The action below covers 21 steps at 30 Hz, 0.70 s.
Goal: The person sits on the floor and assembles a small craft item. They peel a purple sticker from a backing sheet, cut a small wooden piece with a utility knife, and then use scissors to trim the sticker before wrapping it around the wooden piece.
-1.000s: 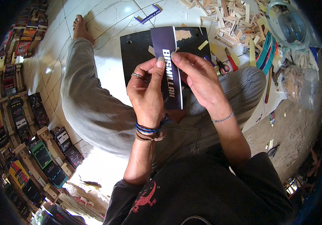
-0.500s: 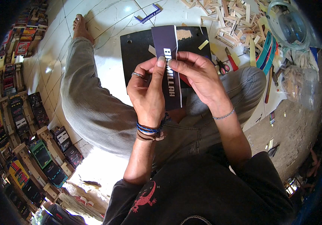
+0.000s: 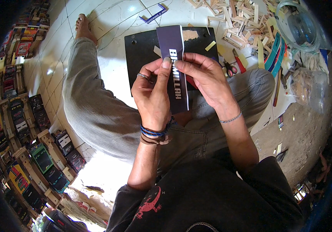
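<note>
A long dark purple printed strip (image 3: 170, 38) with white lettering and a white right edge stands lengthwise between my hands. It looks like paper or sticker sheet; which one I cannot tell. My left hand (image 3: 152, 92) pinches its left side, thumb on the front. From the right, my right hand (image 3: 207, 79) grips the white edge between thumb and fingers. Behind the strip is a black board (image 3: 141, 48) with a worn tan patch, partly hidden by my hands. A small pale yellow strip (image 3: 210, 46) lies on the board.
Scissors (image 3: 231, 69) and a red-handled cutter (image 3: 239, 62) lie right of the board. Beyond them is a heap of small wooden pieces (image 3: 243, 19). A blue lettered bracket-shaped piece (image 3: 155, 15) rests on the tiles. Rows of printed boxy items (image 3: 42, 158) line the left.
Hardly anything differs. The strip and both hands have shifted very slightly, with the grip unchanged.
</note>
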Motion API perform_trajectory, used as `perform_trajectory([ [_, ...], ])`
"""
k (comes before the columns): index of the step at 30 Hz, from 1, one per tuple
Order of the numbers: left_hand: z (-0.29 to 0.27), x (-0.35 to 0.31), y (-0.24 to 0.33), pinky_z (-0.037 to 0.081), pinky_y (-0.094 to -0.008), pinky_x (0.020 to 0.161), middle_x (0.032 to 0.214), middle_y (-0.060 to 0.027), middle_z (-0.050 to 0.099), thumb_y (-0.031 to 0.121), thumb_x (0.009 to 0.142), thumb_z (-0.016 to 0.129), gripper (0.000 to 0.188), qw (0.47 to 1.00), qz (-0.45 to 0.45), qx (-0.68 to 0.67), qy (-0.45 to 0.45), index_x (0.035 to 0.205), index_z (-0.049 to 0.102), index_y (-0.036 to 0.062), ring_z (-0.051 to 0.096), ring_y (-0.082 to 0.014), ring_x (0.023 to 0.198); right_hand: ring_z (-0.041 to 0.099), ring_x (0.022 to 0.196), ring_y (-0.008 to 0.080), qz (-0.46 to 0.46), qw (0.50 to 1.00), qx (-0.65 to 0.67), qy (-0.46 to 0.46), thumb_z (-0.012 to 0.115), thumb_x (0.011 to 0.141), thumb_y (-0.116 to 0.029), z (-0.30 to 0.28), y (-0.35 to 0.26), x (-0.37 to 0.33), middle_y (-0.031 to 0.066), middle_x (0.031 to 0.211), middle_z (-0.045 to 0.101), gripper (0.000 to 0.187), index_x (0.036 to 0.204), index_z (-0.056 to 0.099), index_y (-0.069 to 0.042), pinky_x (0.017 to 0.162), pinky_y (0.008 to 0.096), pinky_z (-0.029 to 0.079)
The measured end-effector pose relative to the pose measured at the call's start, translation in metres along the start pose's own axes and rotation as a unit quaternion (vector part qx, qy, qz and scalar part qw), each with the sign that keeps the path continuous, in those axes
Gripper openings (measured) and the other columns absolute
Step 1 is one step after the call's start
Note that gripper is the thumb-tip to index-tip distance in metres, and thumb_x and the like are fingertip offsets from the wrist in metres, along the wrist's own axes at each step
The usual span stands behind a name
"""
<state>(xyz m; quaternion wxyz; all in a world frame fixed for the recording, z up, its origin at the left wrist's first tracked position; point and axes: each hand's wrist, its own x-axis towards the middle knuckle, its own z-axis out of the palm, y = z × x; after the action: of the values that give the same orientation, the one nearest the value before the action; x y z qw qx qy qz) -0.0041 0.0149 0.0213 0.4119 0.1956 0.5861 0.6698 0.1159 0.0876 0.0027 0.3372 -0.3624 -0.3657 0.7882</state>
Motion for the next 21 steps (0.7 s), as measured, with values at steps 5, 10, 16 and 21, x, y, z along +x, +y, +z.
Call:
perform_trajectory([
  [5,-0.001,0.001,0.002,0.046,-0.0184,0.07,0.09,-0.0005,0.068,0.018,0.097,0.073,0.023,0.999,-0.032,-0.022,-0.002,0.109,0.068,-0.0011,0.058,-0.0041,0.079,0.065,0.102,0.0108,0.005,1.0,0.022,-0.014,0.076,0.093,-0.018,-0.002,-0.001,0.0,0.0054,0.108,0.072,0.03,0.116,0.07,0.001,0.092,0.0248,0.051],
  [10,-0.002,0.003,0.002,0.048,-0.019,0.072,0.093,-0.0027,0.071,0.014,0.098,0.072,0.02,0.991,-0.081,-0.104,-0.018,0.109,0.068,-0.0016,0.062,-0.0051,0.081,0.065,0.102,0.0115,0.032,0.999,0.036,-0.022,0.072,0.097,-0.019,-0.006,-0.004,-0.001,0.0054,0.109,0.072,0.028,0.117,0.07,0.001,0.093,0.0262,0.051],
  [16,-0.009,0.004,-0.002,0.052,-0.026,0.085,0.106,-0.0067,0.073,0.015,0.101,0.065,0.021,0.987,-0.106,-0.11,-0.052,0.116,0.067,0.0,0.067,-0.0121,0.095,0.066,0.101,0.0125,0.047,0.994,0.092,-0.034,0.07,0.098,-0.02,-0.007,0.0,0.0,0.005,0.109,0.072,0.027,0.118,0.07,-0.001,0.092,0.0273,0.052],
  [21,-0.011,0.004,-0.006,0.053,-0.0265,0.085,0.105,-0.0062,0.073,0.015,0.102,0.064,0.021,0.985,-0.103,-0.123,-0.064,0.116,0.067,0.0004,0.067,-0.0121,0.095,0.066,0.1,0.0126,0.065,0.991,0.112,-0.024,0.07,0.098,-0.021,-0.008,0.003,0.001,0.0044,0.108,0.072,0.027,0.117,0.071,-0.002,0.092,0.0278,0.052],
])
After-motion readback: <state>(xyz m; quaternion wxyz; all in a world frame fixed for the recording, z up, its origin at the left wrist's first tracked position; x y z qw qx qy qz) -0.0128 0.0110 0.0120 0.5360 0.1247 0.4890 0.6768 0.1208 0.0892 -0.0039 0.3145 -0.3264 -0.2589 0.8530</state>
